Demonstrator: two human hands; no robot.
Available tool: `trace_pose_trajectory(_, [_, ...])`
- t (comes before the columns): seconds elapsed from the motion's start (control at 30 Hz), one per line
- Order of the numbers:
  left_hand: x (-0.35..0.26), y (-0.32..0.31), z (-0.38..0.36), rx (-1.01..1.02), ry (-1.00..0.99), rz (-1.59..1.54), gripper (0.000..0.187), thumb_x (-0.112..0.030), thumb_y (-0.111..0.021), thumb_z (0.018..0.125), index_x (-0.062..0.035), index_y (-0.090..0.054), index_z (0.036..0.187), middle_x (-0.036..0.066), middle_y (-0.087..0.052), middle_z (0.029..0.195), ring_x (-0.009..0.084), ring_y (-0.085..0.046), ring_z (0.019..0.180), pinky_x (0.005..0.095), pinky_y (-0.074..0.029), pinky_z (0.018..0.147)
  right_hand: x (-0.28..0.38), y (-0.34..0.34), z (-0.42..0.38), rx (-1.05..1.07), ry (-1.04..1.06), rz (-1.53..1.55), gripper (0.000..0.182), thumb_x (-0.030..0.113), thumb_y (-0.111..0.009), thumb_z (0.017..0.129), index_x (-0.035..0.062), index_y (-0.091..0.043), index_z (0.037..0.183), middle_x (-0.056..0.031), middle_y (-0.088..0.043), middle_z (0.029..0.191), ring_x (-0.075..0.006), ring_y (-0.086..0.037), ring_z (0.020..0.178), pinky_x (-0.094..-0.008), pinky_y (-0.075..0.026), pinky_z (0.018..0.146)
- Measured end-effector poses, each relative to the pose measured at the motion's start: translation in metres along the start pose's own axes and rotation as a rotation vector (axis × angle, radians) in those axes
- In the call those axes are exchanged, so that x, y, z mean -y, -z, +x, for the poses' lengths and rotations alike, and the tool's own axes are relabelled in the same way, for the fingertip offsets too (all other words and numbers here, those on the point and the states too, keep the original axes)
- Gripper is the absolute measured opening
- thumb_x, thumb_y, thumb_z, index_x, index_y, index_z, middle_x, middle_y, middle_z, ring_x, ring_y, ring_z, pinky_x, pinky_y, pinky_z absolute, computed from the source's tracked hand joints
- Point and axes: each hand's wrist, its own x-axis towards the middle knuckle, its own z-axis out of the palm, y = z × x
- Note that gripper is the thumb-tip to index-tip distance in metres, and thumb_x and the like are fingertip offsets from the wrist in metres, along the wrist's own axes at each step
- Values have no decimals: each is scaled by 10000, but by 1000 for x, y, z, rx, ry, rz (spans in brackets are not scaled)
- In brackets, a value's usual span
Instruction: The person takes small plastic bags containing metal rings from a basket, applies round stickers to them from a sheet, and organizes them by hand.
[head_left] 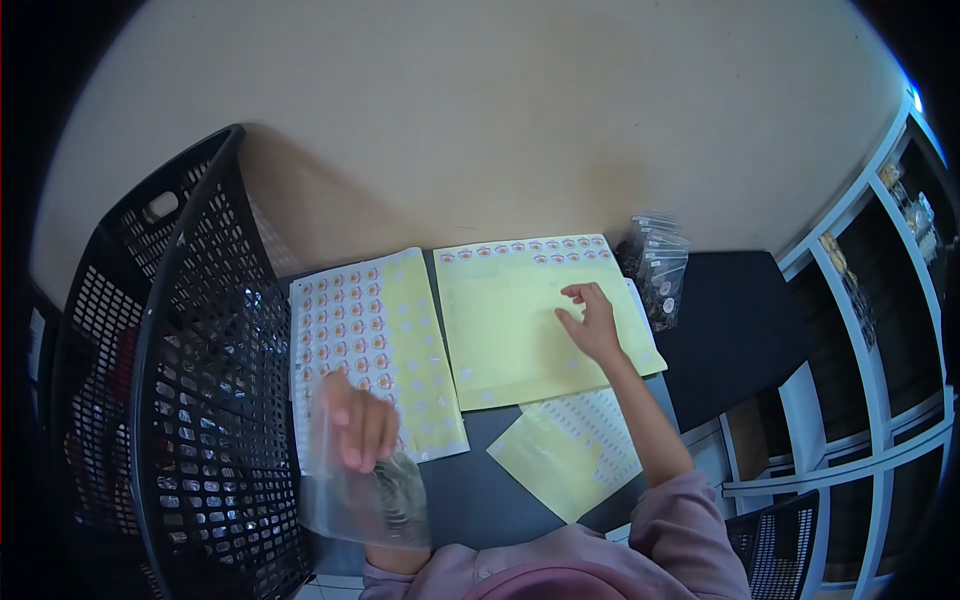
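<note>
My left hand (358,425) is closed on a clear plastic bag (335,505), blurred by motion, at the lower left. Something dark shows in the bag's lower part; I cannot make out what it is. Behind that hand lies a sticker sheet (335,320) with rows of round red-and-orange labels and a bare yellow strip. Over a second, mostly yellow sticker sheet (510,320) hovers my right hand (592,322), thumb and fingers apart, with nothing visible in it. Labels remain along that sheet's top edge.
Filled clear packets (662,270) with round labels are stacked at the right of the dark table (740,330). Smaller label sheets (560,460) lie near my body. A tall black plastic basket (215,400) stands at left, white shelving (870,400) at right. A wall (500,120) closes the back.
</note>
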Motion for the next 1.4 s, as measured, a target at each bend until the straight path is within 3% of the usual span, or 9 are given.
trace_pose_trajectory(0.13, [57,8,8,-313,206,-620,180,-176,-323,902,-58,-432,820,-10,-424,499,90,-397,449,231,-374,438,-29,-17,37,52,5,-103,293,85,-625,663,15,-529,930,-111,-501,924,-252,-496,884,-333,-416,769])
trace_pose_trajectory(0.2, [88,24,5,-431,426,-799,200,-198,-334,904,-62,-434,796,-19,-419,528,88,-375,455,223,-369,464,-39,-21,48,-5,95,-209,315,110,-627,672,17,-525,955,-119,-489,952,-272,-470,946,-347,-393,819])
trace_pose_trajectory(0.33, [138,39,-7,-620,488,-895,227,-200,-330,899,-52,-438,765,-2,-460,622,124,-453,563,258,-386,504,-46,-20,65,56,162,-296,344,130,-623,682,11,-519,987,-129,-486,992,-279,-455,984,-356,-381,842])
trace_pose_trajectory(0.4, [152,43,-2,-878,590,-647,249,-240,-370,889,-62,-447,732,15,-480,728,141,-473,663,255,-398,536,-53,-23,77,112,211,-264,372,149,-616,696,-6,-508,1018,-137,-482,1038,-287,-451,1000,-364,-377,848])
trace_pose_trajectory(0.43, [159,52,-8,-830,574,-623,252,-251,-400,878,-70,-450,710,39,-510,859,168,-500,796,271,-415,606,-56,-25,81,111,220,-257,372,149,-616,696,-6,-508,1018,-137,-482,1038,-287,-451,1000,-364,-377,848])
trace_pose_trajectory(0.53, [176,69,-23,-927,558,-584,235,-223,-439,868,-64,-457,696,69,-522,933,191,-514,844,280,-428,638,-62,-32,85,95,246,-273,402,177,-605,712,-24,-495,1042,-146,-473,1074,-294,-446,1013,-375,-376,848])
trace_pose_trajectory(0.7, [180,77,-33,-786,577,-414,270,-281,-383,882,-119,-459,680,66,-455,1156,228,-403,1115,383,-367,891,-65,-39,84,33,264,-308,456,250,-619,710,-25,-497,1053,-124,-482,1064,-268,-444,996,-363,-346,864])
trace_pose_trajectory(1.23, [181,66,-22,-832,575,-312,273,-219,-401,873,-106,-471,635,73,-487,1095,226,-444,1073,395,-371,907,-56,-50,81,-84,157,-280,287,197,-631,695,41,-588,931,-79,-556,1006,-249,-508,915,-350,-405,793])
trace_pose_trajectory(1.4, [178,63,-20,-820,584,-330,255,-215,-415,864,-104,-479,643,70,-488,1094,230,-442,1073,404,-365,913,-52,-47,87,-36,19,-199,296,198,-669,647,49,-602,893,-70,-564,966,-241,-508,906,-346,-406,801])
